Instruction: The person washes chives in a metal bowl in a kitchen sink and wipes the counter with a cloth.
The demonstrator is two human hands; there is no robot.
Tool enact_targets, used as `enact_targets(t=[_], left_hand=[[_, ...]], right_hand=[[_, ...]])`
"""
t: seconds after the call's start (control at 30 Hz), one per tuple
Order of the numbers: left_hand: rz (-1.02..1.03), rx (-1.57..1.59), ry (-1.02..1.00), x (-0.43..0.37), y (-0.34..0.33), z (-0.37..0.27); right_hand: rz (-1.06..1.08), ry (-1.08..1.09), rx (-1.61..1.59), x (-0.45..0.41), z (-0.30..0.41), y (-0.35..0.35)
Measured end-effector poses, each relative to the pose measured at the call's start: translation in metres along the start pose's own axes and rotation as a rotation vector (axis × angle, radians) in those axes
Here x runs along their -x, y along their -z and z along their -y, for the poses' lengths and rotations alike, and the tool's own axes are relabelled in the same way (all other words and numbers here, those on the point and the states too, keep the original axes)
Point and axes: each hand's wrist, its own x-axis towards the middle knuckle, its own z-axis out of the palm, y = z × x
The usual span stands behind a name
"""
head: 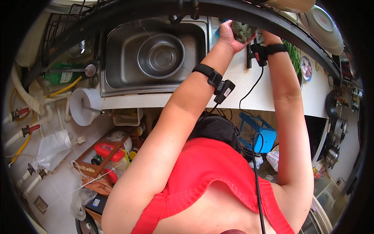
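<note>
My left hand [230,37] is raised beyond the right side of the sink, with a greenish-grey cloth or scouring pad [242,31] against its palm and fingers. Just behind its thumb a bit of something blue [217,31] shows. A dark rack bar hides most of my right hand; only the wrist shows, right of the cloth. In the stainless steel sink [122,79] stands a round metal basin [143,63], and a thin stream of water falls near its rim. Green leafy stalks [292,55] and a small patterned plate [310,76] lie right of my right forearm.
A dark metal rack [292,36] crosses above the counter [257,93], with stacked bowls [324,29] at its right. Left of the sink are a green bottle [58,74], a ladle [90,70] and pipes. A blue stool [264,140] stands under the counter. Cables hang from both wrist straps.
</note>
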Motion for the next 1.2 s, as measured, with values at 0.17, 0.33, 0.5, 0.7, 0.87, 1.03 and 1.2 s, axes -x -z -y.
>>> enact_targets(t=[0.17, 0.33, 0.5, 0.7, 0.87, 1.03, 1.2], left_hand=[[0.014, 0.038, -0.02, 0.01, -0.002, -0.003], [0.011, 0.063, -0.023, 0.065, -0.033, -0.026], [-0.079, 0.109, -0.005, 0.164, -0.03, -0.063], [-0.283, 0.008, -0.184, 0.239, 0.061, -0.134], [-0.218, -0.144, -0.464, 0.34, 0.124, -0.228], [-0.27, -0.05, -0.248, 0.31, 0.098, -0.194], [-0.636, -0.205, -0.573, 0.354, 0.109, -0.273]], right_hand=[[0.002, -0.022, -0.045, -0.004, 0.009, 0.0], [0.041, -0.065, -0.134, 0.001, 0.042, 0.001], [0.228, -0.16, -0.502, 0.071, 0.121, -0.034], [0.554, -0.192, -0.901, 0.192, 0.276, -0.088], [0.522, 0.315, -0.686, 0.295, 0.437, -0.121], [0.565, -0.102, -0.62, 0.234, 0.385, -0.189], [0.7, 0.071, -0.753, 0.259, 0.462, -0.212]])
